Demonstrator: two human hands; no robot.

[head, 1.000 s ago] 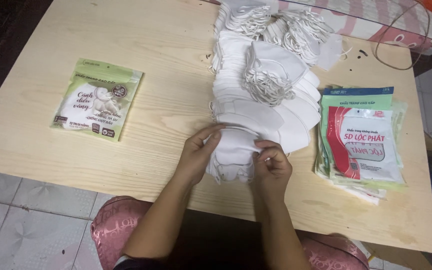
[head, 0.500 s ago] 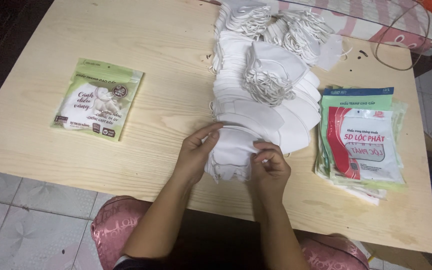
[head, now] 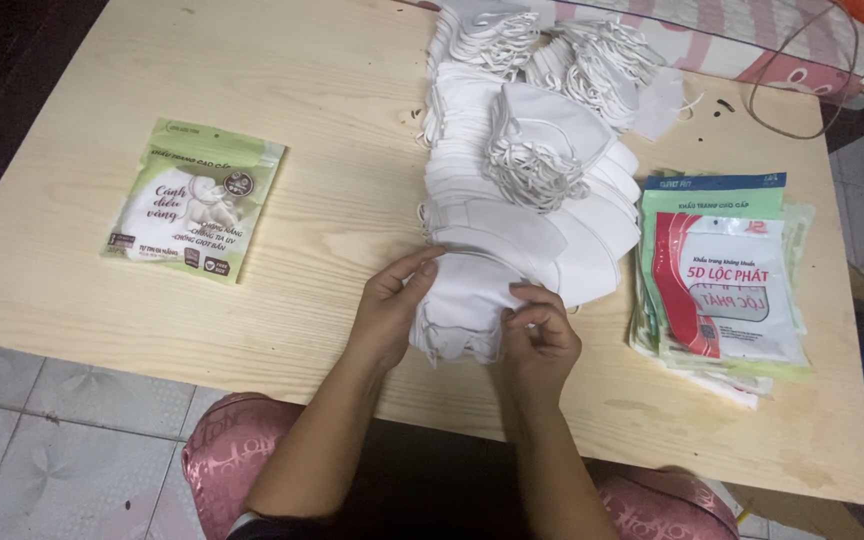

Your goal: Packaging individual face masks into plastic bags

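Note:
Both of my hands hold a small stack of white face masks (head: pixel 464 305) at the near end of a long row of white masks (head: pixel 522 190) on a light wooden table (head: pixel 282 130). My left hand (head: pixel 392 305) grips the stack's left side, fingers lying along its top. On the right side my right hand (head: pixel 540 335) pinches the stack's edge with fingertips together. The stack rests on the tabletop near the front edge.
A green printed mask packet (head: pixel 197 200) lies flat at the left. A pile of packets with red, white and green print (head: pixel 722 275) sits at the right. Looped mask bundles (head: pixel 572 50) lie at the back. A cable (head: pixel 792 90) curls at the far right.
My hands stay on the stack; the fingers have shifted slightly, squaring the masks together. Nothing else has moved.

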